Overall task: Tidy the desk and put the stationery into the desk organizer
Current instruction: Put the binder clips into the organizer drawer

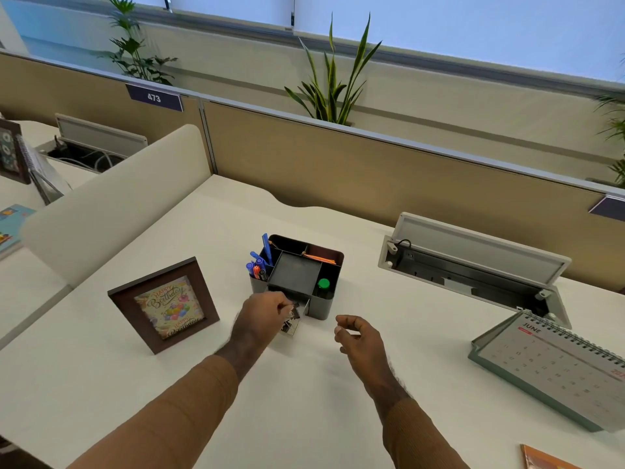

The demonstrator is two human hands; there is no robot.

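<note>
Left hand (267, 313) pinches binder clips (291, 321) at the open drawer (297, 304) of the organizer (329, 299) — loading step, by appearance. Right hand (355, 333) hovers apart, fingers loosely curled, empty. Next — release clips inside, then push the drawer closed.

Left hand (267, 311) fingers pinched; right hand (356, 335) loosely curled, hovering.

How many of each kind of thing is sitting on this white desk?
Picture frame: 1
Desk organizer: 1
Desk calendar: 1
Orange booklet at the near edge: 1
Total: 4

The pens and clips in the organizer are too bunched to count.
</note>
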